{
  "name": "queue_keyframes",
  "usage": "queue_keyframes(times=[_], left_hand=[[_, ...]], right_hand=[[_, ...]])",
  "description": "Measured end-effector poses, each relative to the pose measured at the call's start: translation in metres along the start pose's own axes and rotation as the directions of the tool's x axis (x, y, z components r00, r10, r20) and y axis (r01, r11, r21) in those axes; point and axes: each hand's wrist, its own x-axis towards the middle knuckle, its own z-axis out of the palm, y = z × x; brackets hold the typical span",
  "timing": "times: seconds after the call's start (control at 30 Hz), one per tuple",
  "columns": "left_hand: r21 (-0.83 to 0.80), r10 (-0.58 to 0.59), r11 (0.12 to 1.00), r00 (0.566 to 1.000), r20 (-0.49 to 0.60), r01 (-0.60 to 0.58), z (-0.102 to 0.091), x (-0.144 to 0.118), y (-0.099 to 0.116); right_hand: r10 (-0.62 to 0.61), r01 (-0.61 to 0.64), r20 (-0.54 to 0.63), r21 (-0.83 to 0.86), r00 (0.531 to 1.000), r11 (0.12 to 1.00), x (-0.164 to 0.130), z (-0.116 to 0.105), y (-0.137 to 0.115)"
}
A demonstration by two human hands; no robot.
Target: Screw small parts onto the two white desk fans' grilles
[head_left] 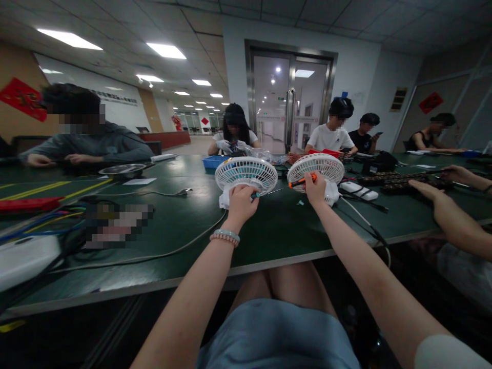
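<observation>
Two white desk fans stand side by side on a dark green bench [269, 241], in front of the wearer's bare hands. The left hand [243, 204], bracelets at its wrist, is at the front of the left fan [246, 170], fingers curled round a small teal-and-black tool [255, 195]. The right hand [315, 190] grips an orange-and-black screwdriver handle [302, 181] in front of the right fan [316, 166]. A thin metal shaft [274, 191] lies between the hands; which tool it belongs to cannot be told.

Writing appears mostly on the walls. At far left, a red sheet [23, 98] bears one large character, too soft to make out; beside it, dark wall lettering [119, 97] is partly hidden behind a seated person. The glass door [271, 97] carries a band of small reddish lettering, too blurred to read. At right hang a dark plaque [398, 99] with illegible lines and a red diamond [431, 102]. Across the bench, a co-worker's white T-shirt [325, 137] shows a tiny dark chest mark.
</observation>
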Motion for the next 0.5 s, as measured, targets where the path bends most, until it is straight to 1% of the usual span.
queue_keyframes(times=[0.03, 0.1, 0.17, 0.27, 0.37, 0.5], left_hand=[[0.001, -0.004, 1.000, 1.000, 0.000, 0.004, 0.0001, 0.0001, -0.0003], [0.002, -0.007, 1.000, 1.000, -0.008, 0.007, 0.0003, 0.0003, -0.0006], [-0.001, 0.000, 1.000, 1.000, -0.015, 0.000, 0.0004, 0.0004, -0.0005], [-0.001, 0.012, 1.000, 1.000, -0.016, -0.012, 0.0003, 0.0004, 0.0001], [0.000, 0.017, 1.000, 1.000, -0.018, -0.017, -0.0001, 0.0003, 0.0005], [0.001, 0.022, 1.000, 1.000, -0.018, -0.022, -0.0003, -0.0001, 0.0007]], right_hand=[[0.026, -0.027, 0.014, 0.108, 1.000, 0.994, 0.0003, 0.0021, 0.0010], [0.030, -0.046, 0.062, 0.272, 0.998, 0.961, -0.0005, 0.0065, 0.0027], [-0.008, -0.029, 0.103, 0.352, 0.995, 0.936, -0.0023, 0.0096, 0.0032], [-0.053, 0.004, 0.119, 0.380, 0.992, 0.925, -0.0050, 0.0109, 0.0019], [-0.060, 0.011, 0.112, 0.390, 0.992, 0.921, -0.0069, 0.0099, -0.0005], [-0.084, 0.023, 0.132, 0.410, 0.988, 0.912, -0.0087, 0.0092, -0.0030]])
